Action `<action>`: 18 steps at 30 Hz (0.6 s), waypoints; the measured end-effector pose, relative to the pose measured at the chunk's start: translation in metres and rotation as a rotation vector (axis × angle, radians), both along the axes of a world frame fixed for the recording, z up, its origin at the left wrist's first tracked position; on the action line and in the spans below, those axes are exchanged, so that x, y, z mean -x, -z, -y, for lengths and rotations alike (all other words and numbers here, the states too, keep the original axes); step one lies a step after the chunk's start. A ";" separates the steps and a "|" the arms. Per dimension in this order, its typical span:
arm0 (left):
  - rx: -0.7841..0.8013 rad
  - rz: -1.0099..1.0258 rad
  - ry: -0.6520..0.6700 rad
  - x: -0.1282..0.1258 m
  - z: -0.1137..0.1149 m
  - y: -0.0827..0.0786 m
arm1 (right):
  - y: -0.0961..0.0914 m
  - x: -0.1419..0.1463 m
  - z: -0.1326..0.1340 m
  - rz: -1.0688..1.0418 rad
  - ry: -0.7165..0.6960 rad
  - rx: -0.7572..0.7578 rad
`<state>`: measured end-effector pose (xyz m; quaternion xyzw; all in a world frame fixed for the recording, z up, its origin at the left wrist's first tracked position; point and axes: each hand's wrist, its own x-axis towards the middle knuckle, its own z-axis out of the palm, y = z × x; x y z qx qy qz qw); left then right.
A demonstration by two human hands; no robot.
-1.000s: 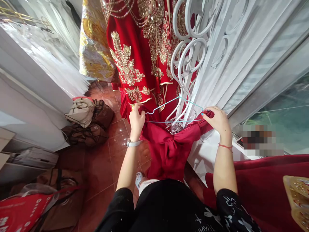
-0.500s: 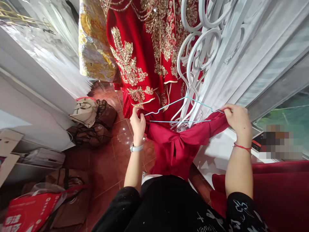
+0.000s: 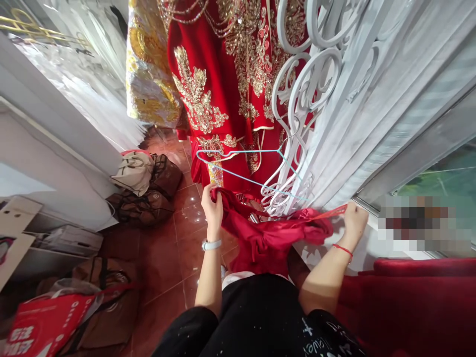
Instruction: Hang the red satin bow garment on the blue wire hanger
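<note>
A dark red dress [image 3: 260, 243] with a gathered top hangs between my two hands in front of my body. My left hand [image 3: 212, 208] is closed on one edge of its top. With my right hand [image 3: 355, 221] shut, I pull a red strap of the dress out to the right. A light blue wire hanger [image 3: 245, 177] hangs tilted just beyond the dress, its left end free of the fabric. Its hook overlaps the white scrolled metal rack; I cannot tell whether it hangs there. The hanger's lower right end lies near the strap.
Red garments with gold embroidery [image 3: 203, 99] and a gold patterned garment [image 3: 148, 74] hang ahead. The white scrolled rack [image 3: 297, 89] stands at the right. Several bags [image 3: 148, 203] lie on the red tiled floor [image 3: 159, 267]. Red cloth [image 3: 409, 297] is at the lower right.
The dress top has come off the left end of the hanger, which has swung up and left. My right hand has moved down, stretching the strap; the dress has crumpled.
</note>
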<state>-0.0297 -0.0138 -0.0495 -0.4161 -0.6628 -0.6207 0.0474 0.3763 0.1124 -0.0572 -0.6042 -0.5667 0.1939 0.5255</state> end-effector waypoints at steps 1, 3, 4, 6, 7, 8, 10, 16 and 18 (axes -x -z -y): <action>0.037 -0.035 0.006 -0.005 0.005 0.004 | 0.005 0.001 0.003 -0.047 -0.030 0.028; 0.138 -0.115 -0.015 -0.014 0.012 0.007 | 0.013 0.004 0.008 -0.219 -0.079 0.090; 0.196 -0.153 -0.038 -0.017 0.015 0.008 | 0.015 0.006 0.011 -0.331 -0.135 0.117; 0.294 -0.227 -0.097 -0.021 0.020 0.006 | 0.016 0.011 0.014 -0.576 -0.246 0.145; 0.319 -0.267 -0.133 -0.022 0.021 0.006 | 0.016 0.014 0.015 -0.684 -0.277 0.136; 0.324 -0.311 -0.164 -0.023 0.021 0.005 | 0.016 0.016 0.016 -0.763 -0.284 0.110; 0.299 -0.424 -0.178 -0.025 0.019 0.004 | 0.013 0.020 0.017 -0.824 -0.247 0.029; 0.276 -0.889 0.292 -0.062 -0.019 -0.006 | 0.006 0.022 0.021 -0.741 -0.128 -0.103; 0.316 -0.971 0.406 -0.076 -0.034 -0.010 | 0.005 0.022 0.023 -0.653 -0.080 -0.122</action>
